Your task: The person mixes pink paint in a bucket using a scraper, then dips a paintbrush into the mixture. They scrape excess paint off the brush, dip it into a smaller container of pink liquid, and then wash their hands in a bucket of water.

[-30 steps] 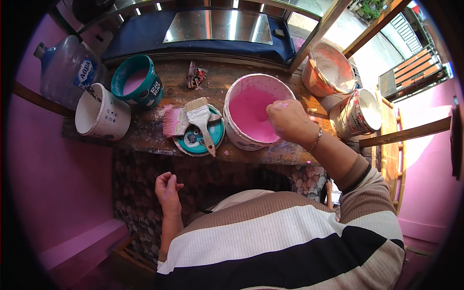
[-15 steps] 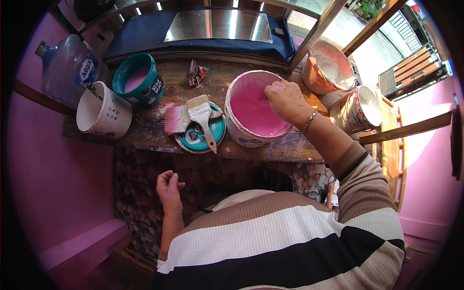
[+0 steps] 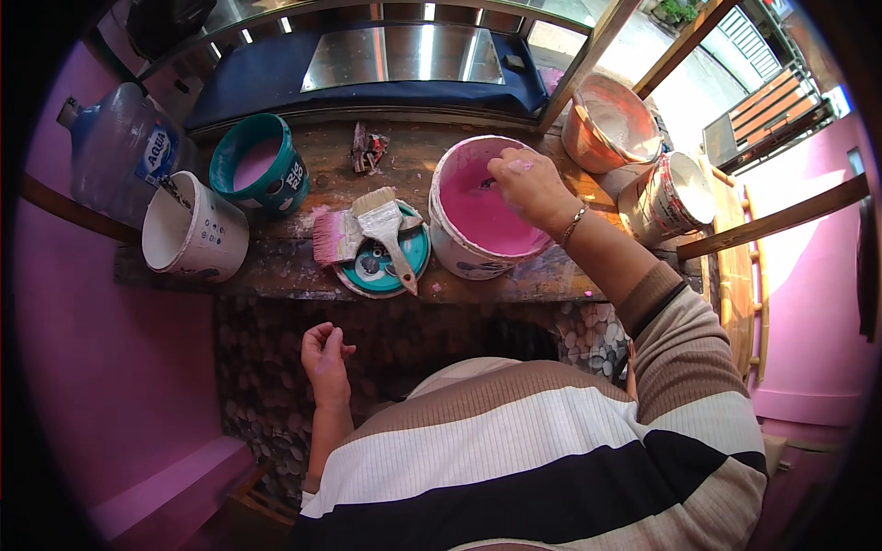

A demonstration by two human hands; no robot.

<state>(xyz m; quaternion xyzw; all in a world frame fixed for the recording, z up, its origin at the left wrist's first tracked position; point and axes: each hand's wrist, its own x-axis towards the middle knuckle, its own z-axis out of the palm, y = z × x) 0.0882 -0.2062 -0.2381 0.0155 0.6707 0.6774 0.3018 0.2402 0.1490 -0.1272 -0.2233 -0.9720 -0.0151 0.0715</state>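
A white bucket of pink paint (image 3: 482, 239) stands on the wooden bench. My right hand (image 3: 525, 184) is over its upper part, fingers closed round a dark tool that is mostly hidden and dips toward the paint. My left hand (image 3: 325, 356) hangs below the bench's front edge, fingers loosely curled together with nothing visible in them. Just left of the bucket, a pink-stained wide brush (image 3: 333, 237) and a white-handled brush (image 3: 395, 250) rest on a teal lid (image 3: 372, 266).
Along the bench (image 3: 276, 266) are a white pail (image 3: 175, 239), teal bucket (image 3: 285, 184), water jug (image 3: 110, 156), crumpled scrap (image 3: 367, 151), orange-stained tub (image 3: 597, 138) and another pail (image 3: 657, 202). A wooden bar (image 3: 772, 225) juts at right. A sliver of what seems another person's arm (image 3: 630, 367) shows beyond my body.
My right hand has moved up and left within the bucket's mouth, and some of the dark tool now shows below its fingers. My left hand stays in about the same place.
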